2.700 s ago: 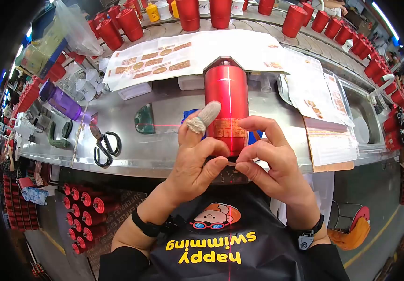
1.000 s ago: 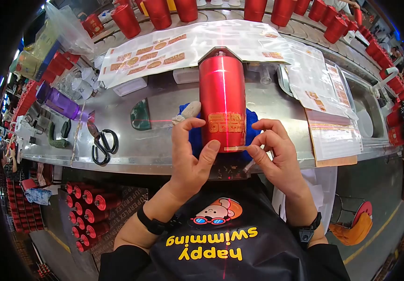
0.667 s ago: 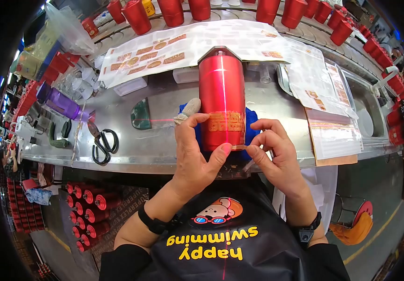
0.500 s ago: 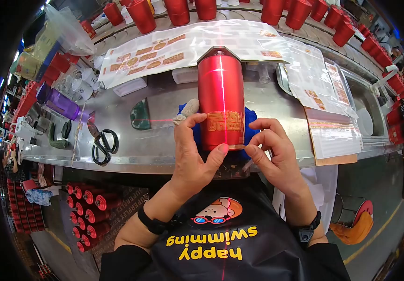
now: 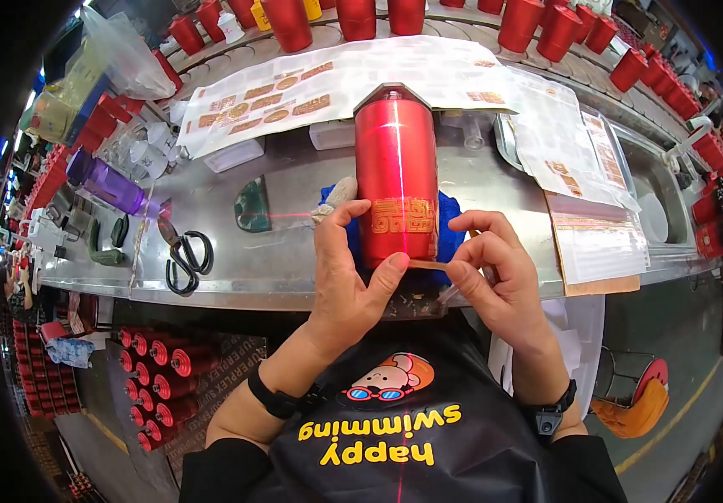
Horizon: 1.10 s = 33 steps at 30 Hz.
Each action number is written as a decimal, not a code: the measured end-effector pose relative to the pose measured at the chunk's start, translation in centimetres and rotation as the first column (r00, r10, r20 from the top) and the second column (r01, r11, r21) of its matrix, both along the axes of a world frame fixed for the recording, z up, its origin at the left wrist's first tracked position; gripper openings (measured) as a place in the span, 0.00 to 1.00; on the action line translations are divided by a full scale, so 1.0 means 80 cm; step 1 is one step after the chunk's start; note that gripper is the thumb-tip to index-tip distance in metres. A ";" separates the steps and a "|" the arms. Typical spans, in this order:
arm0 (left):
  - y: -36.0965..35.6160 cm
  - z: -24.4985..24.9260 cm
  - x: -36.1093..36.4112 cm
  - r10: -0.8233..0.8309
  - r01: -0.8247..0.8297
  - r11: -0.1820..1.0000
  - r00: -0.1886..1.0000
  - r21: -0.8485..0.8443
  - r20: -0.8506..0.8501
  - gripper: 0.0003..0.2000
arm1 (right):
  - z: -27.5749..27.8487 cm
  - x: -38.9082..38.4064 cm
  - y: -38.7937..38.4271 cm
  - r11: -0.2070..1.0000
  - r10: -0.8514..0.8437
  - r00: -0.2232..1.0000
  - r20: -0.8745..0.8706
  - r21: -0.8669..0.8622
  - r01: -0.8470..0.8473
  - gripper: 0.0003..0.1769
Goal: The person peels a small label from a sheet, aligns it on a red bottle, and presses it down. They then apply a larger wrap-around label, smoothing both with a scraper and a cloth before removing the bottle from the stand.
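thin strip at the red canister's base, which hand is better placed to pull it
Probably the right hand, which seems to pinch the outer end of the thin strip. The left hand has its thumb at the inner end by the red canister, better for steadying.

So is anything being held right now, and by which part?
The left hand holds the red canister by its lower end, near the gold pattern; the right hand pinches a thin strip by its right end.
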<state>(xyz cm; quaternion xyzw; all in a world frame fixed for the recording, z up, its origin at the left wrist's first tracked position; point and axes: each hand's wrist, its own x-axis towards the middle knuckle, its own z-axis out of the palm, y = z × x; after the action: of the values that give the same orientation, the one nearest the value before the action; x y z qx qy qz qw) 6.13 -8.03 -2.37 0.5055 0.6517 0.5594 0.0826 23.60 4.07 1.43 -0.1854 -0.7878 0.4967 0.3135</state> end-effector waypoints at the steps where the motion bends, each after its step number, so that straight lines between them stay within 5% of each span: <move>1: 0.000 0.000 0.000 0.000 0.000 1.000 1.000 -0.001 -0.005 0.32 | 0.000 0.001 0.000 1.000 -0.002 1.000 0.008 0.006 0.002 0.08; 33: 0.003 0.001 0.004 0.014 -0.014 1.000 0.999 0.009 -0.028 0.32 | -0.011 -0.002 0.005 0.997 -0.059 0.997 0.043 0.042 0.057 0.06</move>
<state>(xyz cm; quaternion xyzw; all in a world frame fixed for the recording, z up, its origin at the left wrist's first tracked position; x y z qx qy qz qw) 6.42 -7.82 -2.32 0.5091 0.6539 0.5556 0.0672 23.46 4.45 0.52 -0.2126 -0.7988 0.4669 0.3141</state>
